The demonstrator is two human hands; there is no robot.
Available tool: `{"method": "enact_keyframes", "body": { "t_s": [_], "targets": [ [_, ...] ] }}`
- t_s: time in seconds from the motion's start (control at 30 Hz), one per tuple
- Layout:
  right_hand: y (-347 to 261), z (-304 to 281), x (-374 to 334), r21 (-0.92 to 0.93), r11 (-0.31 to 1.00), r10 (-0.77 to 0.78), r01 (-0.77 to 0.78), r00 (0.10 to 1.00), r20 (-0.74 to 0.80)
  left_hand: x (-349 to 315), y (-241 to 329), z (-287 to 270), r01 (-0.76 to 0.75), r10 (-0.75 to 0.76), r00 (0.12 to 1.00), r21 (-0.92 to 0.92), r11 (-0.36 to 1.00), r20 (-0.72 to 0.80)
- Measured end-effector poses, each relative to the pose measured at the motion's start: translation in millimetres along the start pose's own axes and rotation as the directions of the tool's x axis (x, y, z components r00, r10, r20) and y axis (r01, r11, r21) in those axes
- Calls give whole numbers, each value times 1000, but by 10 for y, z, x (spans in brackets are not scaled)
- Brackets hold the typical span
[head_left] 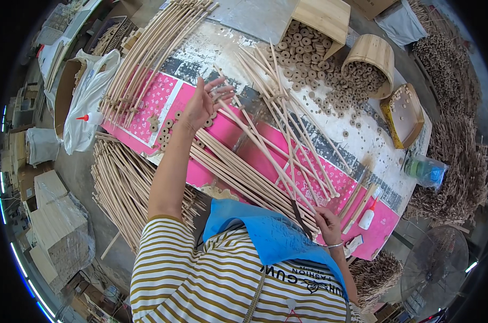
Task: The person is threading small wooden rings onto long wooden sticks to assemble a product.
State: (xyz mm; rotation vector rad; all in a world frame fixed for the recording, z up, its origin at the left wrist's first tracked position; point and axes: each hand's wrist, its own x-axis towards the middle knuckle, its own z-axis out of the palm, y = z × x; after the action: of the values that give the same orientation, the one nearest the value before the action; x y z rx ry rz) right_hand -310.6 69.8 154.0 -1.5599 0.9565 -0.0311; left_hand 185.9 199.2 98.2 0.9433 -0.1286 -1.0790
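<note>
L hand (203, 105) is up over the far-left part of the table (357, 148), palm partly turned up, fingers spread; its grip looks released. Far end of a long pale stick (263, 151) is right by those fingers; can't tell if they touch it. R hand (329, 227), nr the near-right edge, has its grip closed round the stick's near end. So the stick slants from far left to near right, btwn both hands, above the pink sheet (381, 229) on the table.

Just left of it, a row of loose sticks (238, 177) lies along the near side, w/ some wooden rings (167, 124) at the far-left end. To its right, crossed sticks (257, 75) w/ a few rings on them, approx mid-table. Big stack of sticks (147, 54) at far left.

Far right: wooden box (322, 24) & wooden tub (370, 51), both tipped over, w/ a ring pile (308, 51) spilling onto the table. Right of that, a yellow-edged tray (411, 121), then a clear plastic pack (430, 171) at the right edge. White glue bottle (367, 219) w/ red cap lies just beyond R hand, to the right; 2nd bottle (95, 118) at far left, by a white bag (85, 102). Fan (435, 269) off the near-right corner.
</note>
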Motion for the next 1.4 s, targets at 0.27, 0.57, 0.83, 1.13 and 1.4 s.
{"method": "enact_keyframes", "body": {
  "t_s": [0.27,0.57,0.83,1.13,1.4],
  "targets": [
    [-71,154,219,-25,999,-24,24,1000,8,-53,-147,224,-51,50,999,-57,997,-23],
    [-427,492,1212,-121,971,-219,208,972,-86,-162,-786,1155,191,-193,981,86,978,8],
    [-728,306,698,-52,986,-145,156,976,161,-981,-2023,-11,133,-80,989,518,845,-124],
    [-893,-30,-143,-172,972,34,161,624,781,-2007,-2482,-223,94,-643,637,785,612,425],
    [-3178,303,-624,543,248,-966,802,162,201,-1980,-1808,27,97,-510,832,850,518,217]
  ]
}}
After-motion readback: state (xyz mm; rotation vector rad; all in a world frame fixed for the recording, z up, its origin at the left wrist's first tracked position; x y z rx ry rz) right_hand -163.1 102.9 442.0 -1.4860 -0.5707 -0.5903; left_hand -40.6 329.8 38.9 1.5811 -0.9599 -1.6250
